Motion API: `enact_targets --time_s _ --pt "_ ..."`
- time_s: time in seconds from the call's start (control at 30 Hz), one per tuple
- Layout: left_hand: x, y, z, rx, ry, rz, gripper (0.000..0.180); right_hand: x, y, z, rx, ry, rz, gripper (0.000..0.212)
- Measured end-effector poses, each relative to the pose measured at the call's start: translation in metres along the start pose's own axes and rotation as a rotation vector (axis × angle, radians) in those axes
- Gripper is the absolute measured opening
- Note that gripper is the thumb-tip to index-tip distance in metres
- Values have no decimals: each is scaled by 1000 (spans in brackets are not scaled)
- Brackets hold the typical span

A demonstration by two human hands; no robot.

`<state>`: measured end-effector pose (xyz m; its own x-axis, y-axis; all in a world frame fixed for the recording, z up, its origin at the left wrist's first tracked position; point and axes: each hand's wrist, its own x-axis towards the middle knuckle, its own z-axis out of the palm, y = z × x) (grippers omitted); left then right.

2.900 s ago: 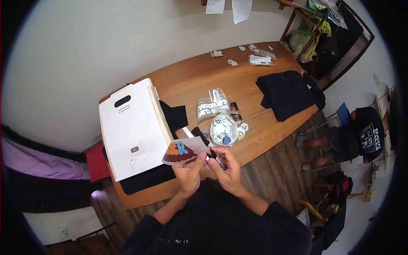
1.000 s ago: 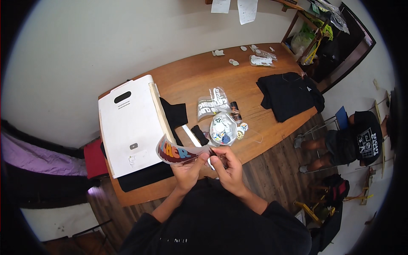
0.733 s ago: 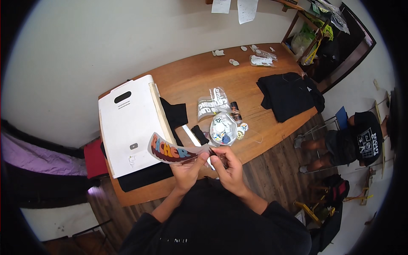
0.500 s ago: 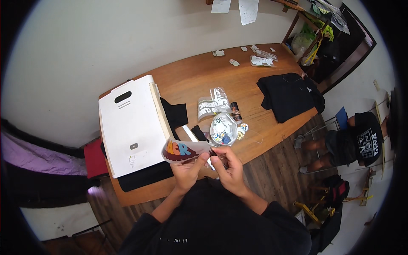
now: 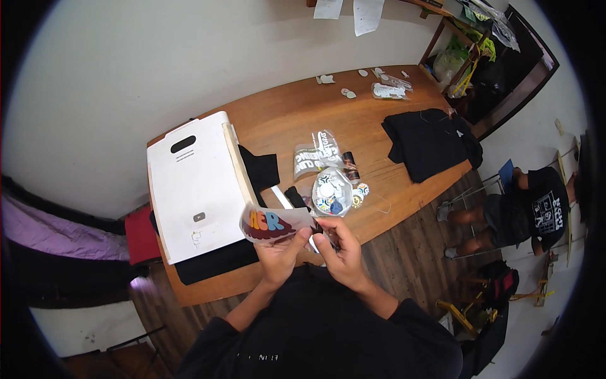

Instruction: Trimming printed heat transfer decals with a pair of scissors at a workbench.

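Left hand [image 5: 279, 262] pinches the right part of a clear printed film [image 5: 271, 224], thumb on top; film is up in the air, free end curling left, in view overlapping the lower right corner of a white flat-topped machine [image 5: 196, 189]. Right hand [image 5: 339, 249] has thumb and fingers pinched together at film's right edge, on a small dark item [image 5: 317, 230], kind unclear. Both hands over near edge of the wooden table [image 5: 379, 145], close to the torso. Just beyond: faceted plastic tub [image 5: 349, 192] with round stickers, dark cylinder [image 5: 350, 167], white-lettered film sheets [image 5: 317, 153]. Right of those, bare wood runs to folded black shirts [image 5: 432, 144] by the right edge. Tightest side is left: machine, black cloth [image 5: 218, 262] under it.
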<state>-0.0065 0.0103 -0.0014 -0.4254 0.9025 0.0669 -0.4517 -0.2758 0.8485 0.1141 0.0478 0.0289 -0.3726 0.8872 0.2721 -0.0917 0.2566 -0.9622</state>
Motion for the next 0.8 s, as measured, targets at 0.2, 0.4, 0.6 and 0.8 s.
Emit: enact_targets --time_s 0.2,0.4,0.6,0.8 --pt "0 0 1 -10 -19 6 28 -3 -2 1 32 -10 7 22" --pt "-1 1 5 -46 -50 12 26 -4 -1 2 48 10 6 22" --pt "-2 3 11 -57 -19 48 24 -8 5 4 93 41 30 21" --pt "-3 1 10 -52 2 30 22 -7 3 4 65 48 23 21"
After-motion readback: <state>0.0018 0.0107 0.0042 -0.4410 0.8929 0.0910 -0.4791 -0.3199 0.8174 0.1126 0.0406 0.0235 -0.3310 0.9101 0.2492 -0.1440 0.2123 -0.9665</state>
